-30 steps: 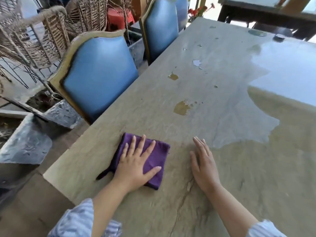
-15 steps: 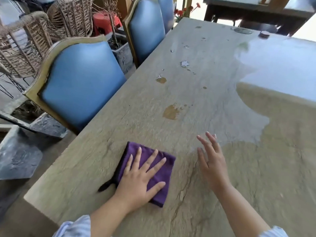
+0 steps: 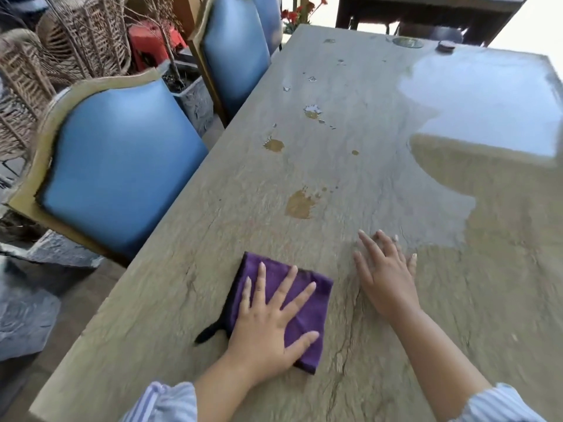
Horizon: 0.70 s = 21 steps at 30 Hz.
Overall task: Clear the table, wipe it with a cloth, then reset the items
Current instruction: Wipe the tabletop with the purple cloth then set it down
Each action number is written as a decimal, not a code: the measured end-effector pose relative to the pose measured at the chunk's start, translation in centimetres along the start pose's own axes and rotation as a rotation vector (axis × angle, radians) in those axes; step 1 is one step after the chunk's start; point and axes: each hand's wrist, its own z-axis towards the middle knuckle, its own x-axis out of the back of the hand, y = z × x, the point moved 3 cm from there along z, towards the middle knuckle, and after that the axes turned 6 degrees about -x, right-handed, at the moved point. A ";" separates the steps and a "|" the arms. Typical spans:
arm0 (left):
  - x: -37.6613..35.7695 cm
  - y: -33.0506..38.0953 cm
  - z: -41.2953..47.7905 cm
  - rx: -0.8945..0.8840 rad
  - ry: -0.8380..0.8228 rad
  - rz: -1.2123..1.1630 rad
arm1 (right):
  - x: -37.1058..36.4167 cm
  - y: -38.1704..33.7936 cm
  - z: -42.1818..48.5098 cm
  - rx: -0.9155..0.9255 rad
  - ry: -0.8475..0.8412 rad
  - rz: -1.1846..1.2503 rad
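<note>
A: Where's the cloth (image 3: 316, 303)?

B: Near the front edge of the stone-grained bench (image 3: 350, 147). It's a folded purple rectangle, plush, long axis running near to far, with a dark loop (image 3: 210, 332) trailing left. The left hand (image 3: 268, 324) presses flat on it, fingers spread.

A: And the right hand (image 3: 387, 278)?

B: Just right of the cloth, fingers straight, holding nothing. Brown stains (image 3: 300, 204) lie farther off, and blue padded chairs (image 3: 122, 166) stand left.

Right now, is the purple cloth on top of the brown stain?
No, the purple cloth lies under the left hand, apart from the brown stain farther up the table.
</note>
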 end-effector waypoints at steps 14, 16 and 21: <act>1.3 -5.4 8.6 0.078 -0.018 -0.070 | -1.3 -1.9 2.8 -0.017 0.065 -0.015; 0.7 -5.6 4.7 -0.077 0.014 -0.010 | -1.3 -1.9 2.7 -0.019 0.072 -0.005; 1.8 -14.5 6.0 0.260 0.003 -0.049 | -1.3 -1.9 2.8 -0.021 0.090 -0.030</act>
